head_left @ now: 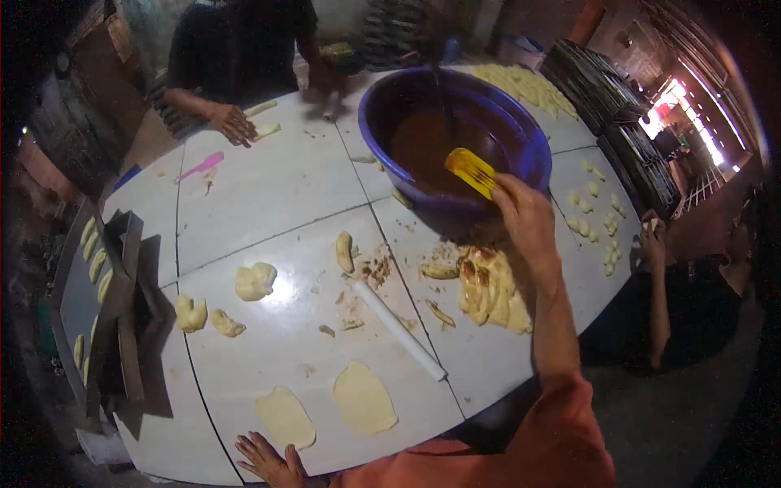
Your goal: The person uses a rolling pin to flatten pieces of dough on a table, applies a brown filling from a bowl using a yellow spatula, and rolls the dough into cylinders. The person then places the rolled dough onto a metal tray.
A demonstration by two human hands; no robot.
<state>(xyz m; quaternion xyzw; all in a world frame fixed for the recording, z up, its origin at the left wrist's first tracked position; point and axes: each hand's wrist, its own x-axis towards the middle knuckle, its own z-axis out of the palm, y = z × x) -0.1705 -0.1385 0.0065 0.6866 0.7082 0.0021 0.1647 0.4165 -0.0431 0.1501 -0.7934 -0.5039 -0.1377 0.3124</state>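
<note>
My right hand grips a yellow plastic scraper over the near rim of a purple tub. Brown filling covers the tub's bottom. At the table's near edge my left hand lies with its fingers spread, beside a flat oval of dough. A second dough oval lies to its right. Beyond them a white rolling pin rests at a slant. Below my right forearm sits a pile of yellow dough pieces, browned on top in places.
Lumps of dough and crumbs dot the white tiled table. A dark tray of shaped dough stands at left. A pink spatula lies farther back. Co-workers' hands handle dough at the far side and at right.
</note>
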